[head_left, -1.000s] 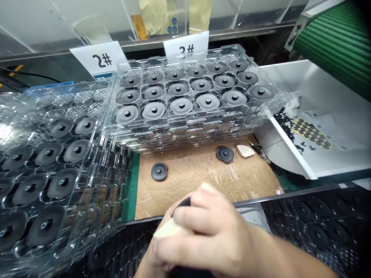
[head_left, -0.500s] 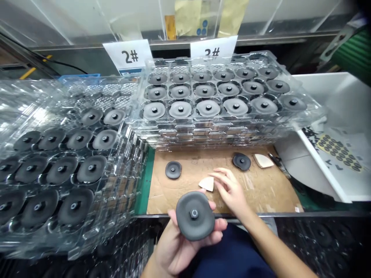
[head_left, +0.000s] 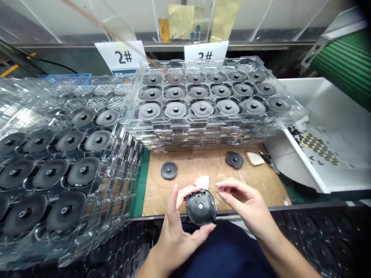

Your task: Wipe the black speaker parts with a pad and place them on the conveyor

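My left hand (head_left: pixel 179 235) grips a black rounded disc-like part (head_left: pixel 201 212) by its edges, between thumb and fingers. Its underside, with a pale round centre and small screws or studs, faces me. Just right of it, my right hand (head_left: pixel 246 199) has thumb and index finger pinched together, apart from the part; anything between the tips is too small to make out. A white wedge-shaped pad (head_left: pixel 202 182) lies on the cardboard (head_left: pixel 185 158) behind the held part. Two similar black parts rest there, one at left (head_left: pixel 169 170) and one at right (head_left: pixel 234 160).
Clear plastic trays (head_left: pixel 208 125) of black parts are stacked at the back, with another stack (head_left: pixel 113 170) at left. A second pale pad (head_left: pixel 255 158) lies near tweezers (head_left: pixel 269 160). At right, a white bin (head_left: pixel 307 166) holds a yellow sticker sheet (head_left: pixel 320 148). A green ribbed hose (head_left: pixel 344 65) hangs above.
My left hand has turned the black part over, from its knobbed face to its underside. My right hand has moved off the white pad toward the part, its fingertips now pinched.
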`<state>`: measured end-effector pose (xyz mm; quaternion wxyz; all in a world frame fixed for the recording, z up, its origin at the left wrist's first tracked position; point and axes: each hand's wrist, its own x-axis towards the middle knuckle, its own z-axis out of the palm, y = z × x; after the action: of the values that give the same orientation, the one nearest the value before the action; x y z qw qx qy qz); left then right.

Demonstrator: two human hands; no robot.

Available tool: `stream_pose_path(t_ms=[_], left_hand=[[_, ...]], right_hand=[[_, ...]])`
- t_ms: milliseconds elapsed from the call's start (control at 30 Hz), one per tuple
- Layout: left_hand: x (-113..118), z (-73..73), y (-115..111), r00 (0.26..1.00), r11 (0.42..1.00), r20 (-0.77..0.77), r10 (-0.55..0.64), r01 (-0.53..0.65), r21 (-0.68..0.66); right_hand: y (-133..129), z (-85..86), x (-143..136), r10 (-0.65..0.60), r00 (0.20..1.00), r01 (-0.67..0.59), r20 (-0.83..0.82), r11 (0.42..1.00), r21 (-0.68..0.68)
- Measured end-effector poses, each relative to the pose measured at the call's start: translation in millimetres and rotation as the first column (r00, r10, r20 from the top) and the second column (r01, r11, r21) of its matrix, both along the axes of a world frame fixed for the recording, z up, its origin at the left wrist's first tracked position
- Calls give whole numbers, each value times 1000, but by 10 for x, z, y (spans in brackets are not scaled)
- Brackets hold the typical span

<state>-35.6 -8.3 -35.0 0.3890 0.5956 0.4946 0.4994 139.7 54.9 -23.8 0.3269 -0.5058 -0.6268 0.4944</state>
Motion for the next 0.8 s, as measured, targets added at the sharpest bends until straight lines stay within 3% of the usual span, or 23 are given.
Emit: stream_pose_path(t_ms=[67, 133, 200, 333, 433, 533, 667, 733, 800], left_hand=[[27, 63, -7, 993, 996, 101, 64, -57, -70], [56, 112, -12, 959, 981, 240, 154, -120, -149], [63, 146, -15, 925, 961, 331, 188, -104, -255], [7, 200, -8, 917, 939, 386, 103, 39, -343], [-24, 237, 2, 928, 922, 372, -7, 149, -356], [-4, 250, 1, 942, 920, 326, -81, 196, -340], [66, 213, -19, 956, 914, 239, -172, 245, -322], [111, 185, -23, 963, 917, 195, -188, 243, -316], [171, 163, -18, 971, 936, 173, -165, 209, -283]], right_hand=[[-11, 143, -5, 102, 992, -112, -77, 985, -130], [5, 259, -22, 235, 957, -273, -170, 928, -253], [40, 338, -38, 325, 910, -398, -258, 859, -321], [105, 406, -42, 328, 832, -517, -448, 752, -410], [109, 412, -17, 334, 795, -566, -507, 708, -422], [65, 387, 32, 329, 785, -570, -525, 716, -403], [-70, 317, 146, 188, 823, -471, -536, 754, -459], [-162, 288, 237, 123, 883, -348, -454, 820, -455], [-259, 277, 348, 93, 944, -210, -318, 911, -354]])
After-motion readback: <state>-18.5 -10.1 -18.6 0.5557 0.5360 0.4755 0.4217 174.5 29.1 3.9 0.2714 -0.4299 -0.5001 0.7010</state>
